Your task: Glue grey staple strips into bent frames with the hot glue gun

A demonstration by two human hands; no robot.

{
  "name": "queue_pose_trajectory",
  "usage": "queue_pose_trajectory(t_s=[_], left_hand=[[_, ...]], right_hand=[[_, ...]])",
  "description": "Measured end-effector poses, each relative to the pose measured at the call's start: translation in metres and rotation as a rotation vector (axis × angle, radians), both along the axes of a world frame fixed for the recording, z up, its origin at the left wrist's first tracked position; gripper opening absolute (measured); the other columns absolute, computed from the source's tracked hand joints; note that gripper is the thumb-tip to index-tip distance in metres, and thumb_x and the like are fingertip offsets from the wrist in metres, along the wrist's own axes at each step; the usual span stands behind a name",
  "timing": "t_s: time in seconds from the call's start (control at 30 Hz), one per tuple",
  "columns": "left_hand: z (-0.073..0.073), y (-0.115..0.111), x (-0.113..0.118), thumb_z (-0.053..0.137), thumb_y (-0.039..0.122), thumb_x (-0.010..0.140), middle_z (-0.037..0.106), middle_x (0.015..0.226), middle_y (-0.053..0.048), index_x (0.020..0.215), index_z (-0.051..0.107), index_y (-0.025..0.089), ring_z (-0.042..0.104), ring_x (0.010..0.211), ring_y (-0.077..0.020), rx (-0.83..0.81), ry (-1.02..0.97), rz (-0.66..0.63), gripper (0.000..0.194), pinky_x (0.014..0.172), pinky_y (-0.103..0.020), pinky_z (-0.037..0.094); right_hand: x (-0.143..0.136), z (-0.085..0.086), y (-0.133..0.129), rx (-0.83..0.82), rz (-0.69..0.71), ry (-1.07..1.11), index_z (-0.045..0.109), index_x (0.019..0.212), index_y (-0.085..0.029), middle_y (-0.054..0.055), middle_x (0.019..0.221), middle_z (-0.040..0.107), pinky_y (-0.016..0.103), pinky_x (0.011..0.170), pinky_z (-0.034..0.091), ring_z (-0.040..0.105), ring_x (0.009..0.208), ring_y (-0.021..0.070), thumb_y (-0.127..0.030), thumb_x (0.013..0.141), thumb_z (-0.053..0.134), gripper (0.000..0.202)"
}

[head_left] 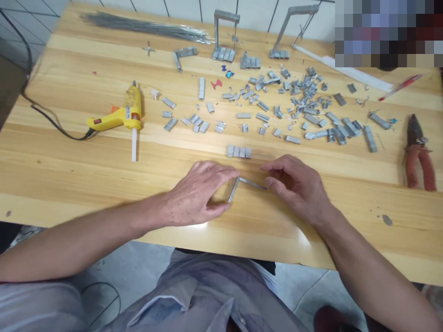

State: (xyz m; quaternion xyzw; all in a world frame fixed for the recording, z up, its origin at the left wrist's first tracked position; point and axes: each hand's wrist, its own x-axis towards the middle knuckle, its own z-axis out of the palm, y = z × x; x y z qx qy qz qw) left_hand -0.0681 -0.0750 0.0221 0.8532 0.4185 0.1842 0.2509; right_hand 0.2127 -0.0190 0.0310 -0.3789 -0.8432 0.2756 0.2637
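Note:
My left hand [197,196] holds a thin grey L-shaped metal strip [252,183] by its short leg, the thumb at the lower end and the fingertips at the corner. The strip's long leg points right, toward my right hand [299,186]. That hand is open, thumb and fingers apart, with the thumb tip close to the strip's end; whether they touch I cannot tell. Just beyond the strip lies a row of small grey metal pieces [239,151] set side by side.
Many loose grey metal pieces [308,92] cover the table's middle. A yellow glue gun [117,115] lies left, red-handled pliers [418,154] right. Along the back are a wire bundle [145,26] and two upright metal frames, one left [217,34] and one right [282,32].

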Motion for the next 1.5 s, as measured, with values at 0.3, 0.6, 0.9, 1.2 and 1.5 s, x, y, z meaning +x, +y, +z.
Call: queue_pose_trajectory(t_s=[0.3, 0.6, 0.9, 1.2, 1.5], left_hand=[[0.003, 0.008, 0.0, 0.068, 0.028, 0.096, 0.064, 0.145, -0.013, 0.152, 0.044, 0.019, 0.056, 0.13, -0.0275, -0.015, -0.001, -0.07, 0.062, 0.111, -0.045, 0.04], [-0.003, 0.012, 0.0, 0.067, 0.029, 0.095, 0.069, 0.134, -0.011, 0.152, 0.048, 0.022, 0.057, 0.124, -0.0272, -0.016, -0.001, -0.066, 0.06, 0.107, -0.046, 0.043], [-0.006, 0.012, -0.001, 0.071, 0.032, 0.094, 0.067, 0.135, -0.013, 0.153, 0.046, 0.02, 0.057, 0.123, -0.0292, 0.0, 0.015, -0.069, 0.065, 0.108, -0.046, 0.043], [-0.002, 0.013, -0.001, 0.068, 0.03, 0.097, 0.069, 0.135, -0.009, 0.152, 0.047, 0.024, 0.057, 0.124, -0.0271, -0.037, 0.013, -0.066, 0.06, 0.109, -0.044, 0.042], [-0.005, 0.013, -0.001, 0.072, 0.031, 0.095, 0.069, 0.137, -0.009, 0.152, 0.047, 0.022, 0.058, 0.123, -0.0263, -0.013, 0.0, -0.08, 0.063, 0.108, -0.042, 0.043]], right_hand=[[-0.005, -0.002, -0.005, 0.077, 0.096, -0.056, 0.069, 0.112, -0.02, 0.007, 0.092, 0.072, 0.034, 0.072, 0.055, 0.067, 0.081, 0.0207, -0.024, 0.096, 0.064, 0.017], [-0.01, -0.006, -0.006, 0.093, 0.123, -0.086, 0.069, 0.108, -0.02, 0.006, 0.088, 0.069, 0.031, 0.069, 0.051, 0.064, 0.078, 0.0188, -0.023, 0.096, 0.065, 0.013], [-0.013, -0.009, -0.008, 0.143, 0.13, -0.131, 0.071, 0.11, -0.02, 0.009, 0.094, 0.074, 0.034, 0.072, 0.055, 0.069, 0.084, 0.0221, -0.021, 0.096, 0.065, 0.015], [-0.016, -0.014, -0.007, 0.193, 0.124, -0.113, 0.073, 0.106, -0.02, 0.008, 0.092, 0.074, 0.032, 0.07, 0.054, 0.068, 0.082, 0.0208, -0.018, 0.097, 0.064, 0.013], [-0.017, -0.012, -0.007, 0.18, 0.121, -0.114, 0.074, 0.104, -0.021, 0.008, 0.09, 0.074, 0.032, 0.067, 0.052, 0.068, 0.079, 0.0206, -0.018, 0.096, 0.065, 0.013]])
